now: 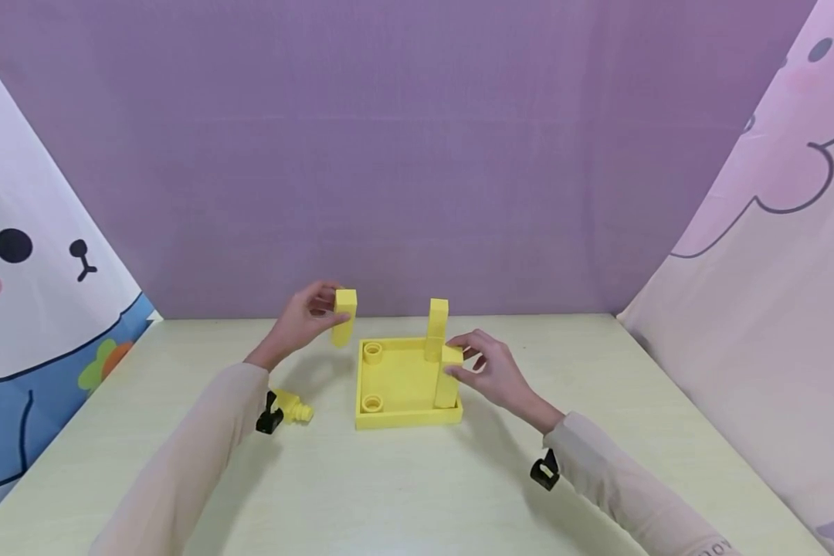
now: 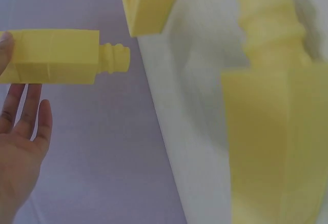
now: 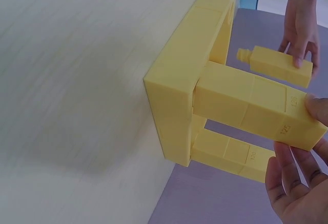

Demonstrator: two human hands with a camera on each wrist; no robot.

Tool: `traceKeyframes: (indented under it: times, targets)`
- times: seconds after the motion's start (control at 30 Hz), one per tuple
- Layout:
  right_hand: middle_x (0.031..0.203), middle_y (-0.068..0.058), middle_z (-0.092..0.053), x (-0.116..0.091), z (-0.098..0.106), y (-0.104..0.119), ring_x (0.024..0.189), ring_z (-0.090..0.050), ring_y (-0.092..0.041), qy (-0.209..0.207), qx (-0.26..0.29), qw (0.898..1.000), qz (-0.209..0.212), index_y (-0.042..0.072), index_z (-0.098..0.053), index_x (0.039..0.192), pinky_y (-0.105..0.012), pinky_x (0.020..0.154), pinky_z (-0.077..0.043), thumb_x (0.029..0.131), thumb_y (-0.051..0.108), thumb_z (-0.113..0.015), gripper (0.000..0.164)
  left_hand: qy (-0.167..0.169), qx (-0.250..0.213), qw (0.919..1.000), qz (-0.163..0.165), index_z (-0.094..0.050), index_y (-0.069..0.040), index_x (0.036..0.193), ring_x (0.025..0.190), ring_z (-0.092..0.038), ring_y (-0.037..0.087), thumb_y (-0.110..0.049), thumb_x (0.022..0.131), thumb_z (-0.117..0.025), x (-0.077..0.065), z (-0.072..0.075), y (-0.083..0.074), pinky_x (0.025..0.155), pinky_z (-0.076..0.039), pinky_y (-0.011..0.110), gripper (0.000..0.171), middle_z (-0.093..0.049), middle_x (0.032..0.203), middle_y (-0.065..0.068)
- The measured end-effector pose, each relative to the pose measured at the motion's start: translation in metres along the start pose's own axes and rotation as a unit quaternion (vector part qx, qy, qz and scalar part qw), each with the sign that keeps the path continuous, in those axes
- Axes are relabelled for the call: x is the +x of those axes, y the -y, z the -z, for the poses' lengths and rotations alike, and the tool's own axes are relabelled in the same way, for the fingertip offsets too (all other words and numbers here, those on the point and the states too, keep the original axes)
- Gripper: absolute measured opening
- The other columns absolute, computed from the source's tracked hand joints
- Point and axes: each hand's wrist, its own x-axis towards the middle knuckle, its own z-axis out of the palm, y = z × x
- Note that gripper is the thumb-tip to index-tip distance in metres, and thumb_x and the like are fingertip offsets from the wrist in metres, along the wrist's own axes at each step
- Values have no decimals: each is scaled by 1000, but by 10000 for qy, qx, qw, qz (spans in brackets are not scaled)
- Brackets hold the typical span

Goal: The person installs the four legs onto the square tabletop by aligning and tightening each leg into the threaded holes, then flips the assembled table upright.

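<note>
My left hand (image 1: 308, 315) pinches a yellow square leg (image 2: 56, 56) by its top, its threaded end pointing down, held above the table left of a yellow tray-like base (image 1: 408, 419). With thumb and fingers my right hand (image 1: 492, 366) grips the top of an upright leg (image 3: 251, 103) at the base's near right corner. Another leg (image 1: 438, 318) stands at the far right corner. Both left corners show bare round sockets (image 1: 372, 403). Lying on the table beneath my left wrist is a loose leg (image 1: 290, 406), its threaded end toward the base.
A pale wooden table (image 1: 389, 494) carries everything. Behind its far edge rises a purple cloth (image 1: 417, 170), and printed cartoon curtains flank it left (image 1: 49, 193) and right (image 1: 771, 255). A black wrist mount (image 1: 269, 415) sits at my left cuff, close to the loose leg.
</note>
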Motion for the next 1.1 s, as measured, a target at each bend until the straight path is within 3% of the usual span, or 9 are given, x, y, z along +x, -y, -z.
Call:
traceKeyframes:
  times: [0.2, 0.47, 0.7, 1.1]
  targets:
    - [93, -5, -62, 1, 0, -1, 79, -60, -18, -28, -15, 10000, 23, 9, -64, 104, -27, 60, -51, 74, 13, -76, 32, -269, -469, 9985, 37, -51, -11, 121, 97, -60, 32, -23, 80, -70, 5, -10, -5, 80, -51, 43, 46, -59, 111, 16]
    - [94, -4, -62, 0, 0, 0, 80, -59, -17, -28, -29, 10000, -56, 9, -64, 105, -25, 60, -51, 74, 13, -75, 33, -529, -793, 9954, 48, -52, -14, 116, 93, -62, 28, -24, 79, -72, 9, -25, -9, 74, -53, 32, 43, -59, 108, 12]
    - [95, -6, -62, -1, 0, 1, 80, -60, -19, 27, 4, 9999, -102, 8, -64, 105, -26, 60, -51, 75, 12, -75, 32, -607, -1017, 9928, 147, -52, -13, 116, 91, -62, 29, -21, 79, -72, 9, -40, -7, 74, -53, 31, 43, -58, 107, 13]
    - [95, -6, -62, -2, -1, 3, 80, -60, -20, -20, -31, 10000, -73, 7, -64, 105, -26, 60, -51, 75, 12, -74, 32, -796, -1018, 9916, 98, -53, -10, 114, 88, -61, 30, -16, 77, -73, 8, -53, 1, 78, -53, 38, 43, -59, 106, 16]
